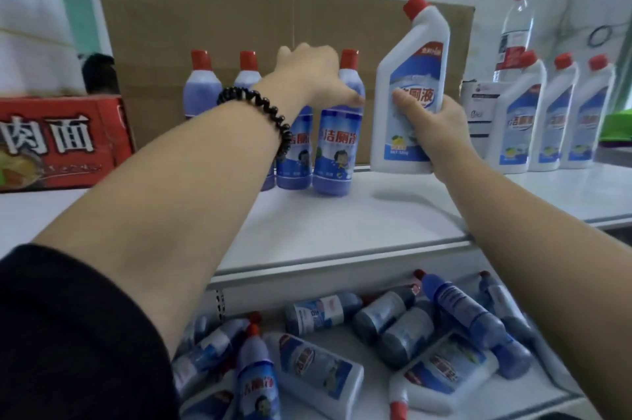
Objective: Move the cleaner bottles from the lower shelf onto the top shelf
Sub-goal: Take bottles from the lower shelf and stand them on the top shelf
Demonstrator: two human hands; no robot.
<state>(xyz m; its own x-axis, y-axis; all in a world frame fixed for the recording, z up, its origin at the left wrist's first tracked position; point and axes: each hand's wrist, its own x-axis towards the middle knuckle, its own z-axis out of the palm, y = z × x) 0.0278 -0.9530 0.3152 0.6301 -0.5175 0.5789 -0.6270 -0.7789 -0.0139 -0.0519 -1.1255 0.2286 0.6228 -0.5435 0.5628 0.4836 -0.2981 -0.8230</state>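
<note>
- Blue round red-capped bottle [337, 146] reads "洁厕"; my left hand [314, 74] curls round its shoulder.
- White angle-necked red-capped bottle [412, 53] reads "厕液"; my right hand [436, 135] grips its base.

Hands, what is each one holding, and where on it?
Left hand grips a blue bottle at its shoulder; right hand grips a white bottle by its lower body.

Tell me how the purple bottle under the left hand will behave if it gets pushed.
Tall and narrow, the purple bottle would likely tip if pushed up high, where the left hand holds it. It looks full, so it is probably heavy for its size. Being round, it may roll once down.
</note>
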